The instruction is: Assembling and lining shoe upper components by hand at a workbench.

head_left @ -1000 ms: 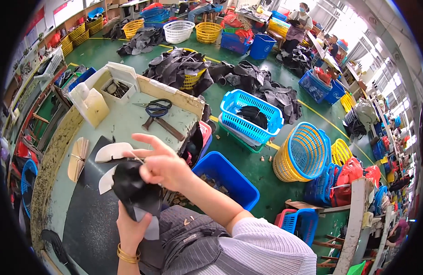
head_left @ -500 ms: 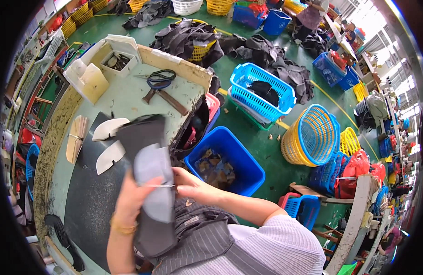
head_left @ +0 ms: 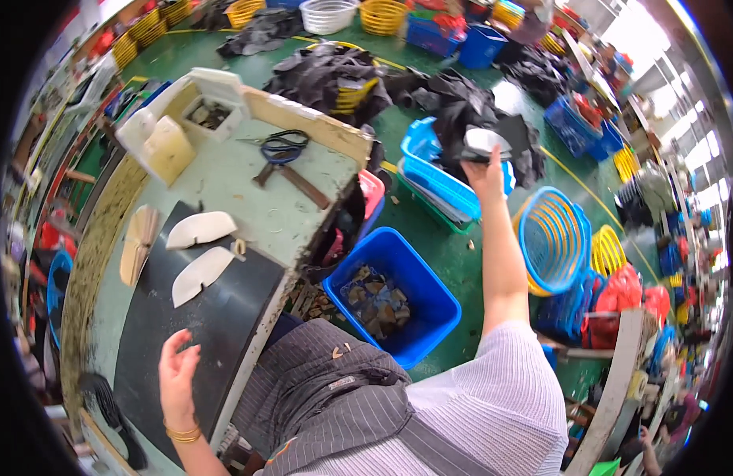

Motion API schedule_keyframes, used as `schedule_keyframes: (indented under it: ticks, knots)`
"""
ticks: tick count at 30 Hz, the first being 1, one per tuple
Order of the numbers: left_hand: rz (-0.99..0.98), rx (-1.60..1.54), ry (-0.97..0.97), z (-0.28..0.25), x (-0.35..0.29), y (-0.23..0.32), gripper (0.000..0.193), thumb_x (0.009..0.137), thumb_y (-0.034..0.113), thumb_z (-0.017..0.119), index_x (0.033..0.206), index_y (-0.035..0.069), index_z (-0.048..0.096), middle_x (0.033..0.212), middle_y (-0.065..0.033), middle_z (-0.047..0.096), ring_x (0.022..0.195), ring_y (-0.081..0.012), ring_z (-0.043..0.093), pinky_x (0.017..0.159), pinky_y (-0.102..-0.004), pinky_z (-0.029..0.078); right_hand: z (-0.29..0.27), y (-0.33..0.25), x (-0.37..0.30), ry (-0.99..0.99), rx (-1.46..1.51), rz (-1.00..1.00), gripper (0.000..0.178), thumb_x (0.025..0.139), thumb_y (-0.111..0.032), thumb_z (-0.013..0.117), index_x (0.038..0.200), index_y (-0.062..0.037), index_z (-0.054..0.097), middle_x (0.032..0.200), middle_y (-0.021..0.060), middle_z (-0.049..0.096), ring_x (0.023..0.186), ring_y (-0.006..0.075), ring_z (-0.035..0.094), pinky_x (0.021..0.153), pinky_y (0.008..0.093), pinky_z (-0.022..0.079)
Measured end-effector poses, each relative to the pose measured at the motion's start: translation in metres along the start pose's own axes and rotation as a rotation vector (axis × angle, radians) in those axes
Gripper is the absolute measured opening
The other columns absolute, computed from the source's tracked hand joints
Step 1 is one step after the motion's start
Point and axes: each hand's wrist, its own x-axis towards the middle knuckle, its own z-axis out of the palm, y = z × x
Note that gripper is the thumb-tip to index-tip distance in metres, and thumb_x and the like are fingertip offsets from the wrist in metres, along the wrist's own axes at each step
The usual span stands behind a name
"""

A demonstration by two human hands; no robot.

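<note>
My right arm is stretched out to the far right. My right hand (head_left: 485, 178) is closed on a bundle of dark grey cut pieces (head_left: 515, 135) with a pale patch on top, over the light blue basket (head_left: 418, 151). The bundle and dark material behind it hide part of the basket. Over the black mat (head_left: 160, 341) on the workbench, my left hand (head_left: 178, 377) holds nothing, its fingers loosely bent and apart. Beyond it on the mat lie a cream curved template (head_left: 201, 230) and a second such template (head_left: 203, 275). A tied stack of cream pieces (head_left: 136, 246) is left of them.
Scissors (head_left: 283, 147) and a hammer (head_left: 303, 186) lie at the bench's far end, near a white box (head_left: 223, 107). A blue bin (head_left: 442, 305) with scraps stands right of the bench. Yellow and blue round baskets (head_left: 553, 246) stand farther right. Dark material heaps (head_left: 327, 75) lie beyond.
My right hand has carried the bundle from in front of me out to the light blue basket. My left hand has let go of it and moved left over the mat.
</note>
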Motion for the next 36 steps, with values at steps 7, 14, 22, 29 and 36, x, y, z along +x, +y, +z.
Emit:
schedule_keyframes:
  ticks: [7, 14, 22, 29, 36]
  knots:
    - [0.015, 0.076, 0.62, -0.148, -0.05, -0.074, 0.043, 0.085, 0.028, 0.065, 0.117, 0.001, 0.055, 0.113, -0.0104, 0.058, 0.103, -0.0174, 0.054, 0.09, -0.0294, 0.042, -0.046, 0.08, 0.005, -0.453, -0.385, 0.326, 0.024, 0.092, -0.023, 0.056, 0.106, -0.0042, 0.056, 0.096, 0.0132, 0.063, 0.082, 0.0213, 0.063, 0.076, 0.0339, 0.054]
    - [-0.128, 0.83, 1.293, -0.336, -0.121, -0.163, 0.049, 0.075, 0.031, 0.069, 0.109, -0.002, 0.055, 0.109, -0.0198, 0.055, 0.103, -0.0333, 0.054, 0.093, -0.0368, 0.043, 0.039, 0.182, -0.13, -0.443, -1.174, 0.058, 0.022, 0.088, -0.026, 0.063, 0.104, -0.0109, 0.059, 0.084, 0.0011, 0.064, 0.063, 0.0073, 0.058, 0.05, 0.0174, 0.043]
    - [-0.436, 0.729, 0.985, -0.404, -0.085, -0.204, 0.093, 0.058, 0.031, 0.073, 0.14, 0.019, 0.031, 0.125, -0.0257, 0.049, 0.111, -0.0382, 0.052, 0.093, -0.0438, 0.043, 0.178, 0.232, -0.237, -0.876, -1.16, -0.099, 0.013, 0.092, -0.016, 0.055, 0.097, -0.0051, 0.059, 0.075, 0.0009, 0.059, 0.061, 0.0061, 0.053, 0.053, 0.0186, 0.045]
    - [0.177, -0.39, 1.074, -0.352, -0.12, -0.137, 0.058, 0.072, 0.012, 0.066, 0.125, 0.0, 0.045, 0.1, -0.0128, 0.062, 0.087, -0.0212, 0.062, 0.071, -0.033, 0.051, 0.308, 0.343, -0.48, -1.814, -1.057, -0.123, 0.017, 0.08, -0.001, 0.063, 0.097, -0.0012, 0.063, 0.089, 0.0133, 0.065, 0.077, 0.0211, 0.064, 0.069, 0.0281, 0.051]
    - [0.391, -1.22, 0.635, -0.223, -0.136, -0.117, 0.023, 0.086, 0.016, 0.057, 0.106, 0.005, 0.058, 0.094, -0.0038, 0.06, 0.09, -0.0134, 0.058, 0.081, -0.0288, 0.048, 0.349, 0.414, -0.627, -2.017, -0.448, -0.504, 0.028, 0.073, -0.007, 0.07, 0.1, -0.0061, 0.062, 0.106, 0.0071, 0.058, 0.097, 0.0277, 0.051, 0.084, 0.0348, 0.042]
